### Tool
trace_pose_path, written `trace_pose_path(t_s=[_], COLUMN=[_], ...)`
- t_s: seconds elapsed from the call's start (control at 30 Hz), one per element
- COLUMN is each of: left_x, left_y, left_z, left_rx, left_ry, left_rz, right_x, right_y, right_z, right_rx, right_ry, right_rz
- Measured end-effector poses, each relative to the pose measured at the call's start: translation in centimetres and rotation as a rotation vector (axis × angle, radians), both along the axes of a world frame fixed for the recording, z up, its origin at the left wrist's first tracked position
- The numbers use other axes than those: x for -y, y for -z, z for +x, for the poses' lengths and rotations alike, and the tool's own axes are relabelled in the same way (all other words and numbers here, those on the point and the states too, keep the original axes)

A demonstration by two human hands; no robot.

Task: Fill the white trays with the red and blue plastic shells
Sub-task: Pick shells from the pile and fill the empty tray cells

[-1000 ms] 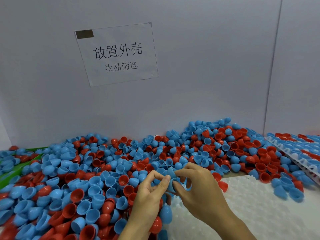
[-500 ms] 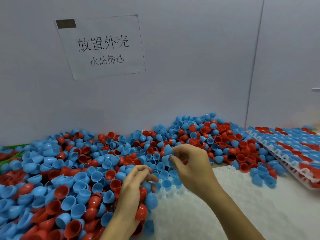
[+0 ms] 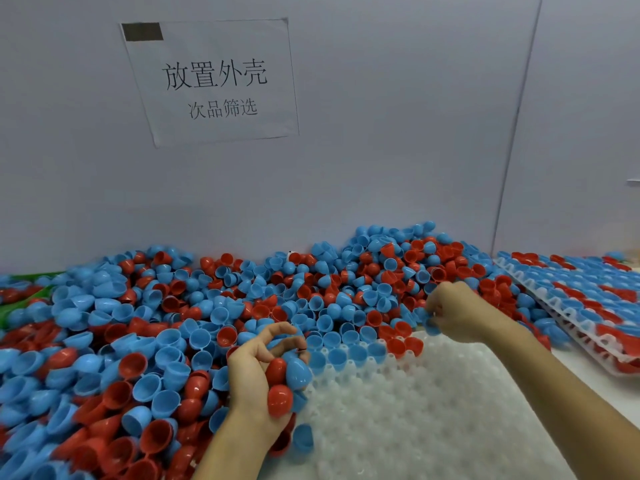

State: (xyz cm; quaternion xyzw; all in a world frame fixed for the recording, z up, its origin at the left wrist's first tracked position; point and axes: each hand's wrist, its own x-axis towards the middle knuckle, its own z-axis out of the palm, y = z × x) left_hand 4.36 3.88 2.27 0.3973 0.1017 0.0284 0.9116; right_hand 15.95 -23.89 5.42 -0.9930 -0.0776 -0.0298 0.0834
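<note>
My left hand point(image 3: 258, 372) cups several shells point(image 3: 287, 375); right hand point(image 3: 450, 311) pinches a blue shell point(image 3: 431, 327). I'd seat it open-side up in the white tray point(image 3: 415, 410) cell just below that grip.

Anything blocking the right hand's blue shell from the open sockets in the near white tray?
Nothing visible does. The right hand pinches a blue shell at the far edge of the near white tray, next to the seated far row. The sockets in front of it are bare.
</note>
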Motion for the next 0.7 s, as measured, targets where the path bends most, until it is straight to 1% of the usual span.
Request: trace_pose_path(t_s=[0.1, 0.27, 0.53, 0.7], left_x=[0.0, 0.1, 0.0, -0.1], left_y=[0.0, 0.1, 0.1, 0.2], left_z=[0.0, 0.1, 0.0, 0.1], left_rx=[-0.005, -0.004, -0.012, -0.009], left_ry=[0.018, 0.019, 0.035, 0.039], left_rz=[-0.011, -0.004, -0.023, -0.019], right_x=[0.0, -0.4, -0.3, -0.3], right_y=[1.4, 2.4, 1.9, 1.7], right_z=[0.5, 0.7, 0.9, 0.9], right_rx=[-0.053, -0.05, -0.099, -0.017], right_ry=[-0.023, -0.027, -0.042, -0.022], right_rz=[-0.156, -0.232, -0.222, -0.145])
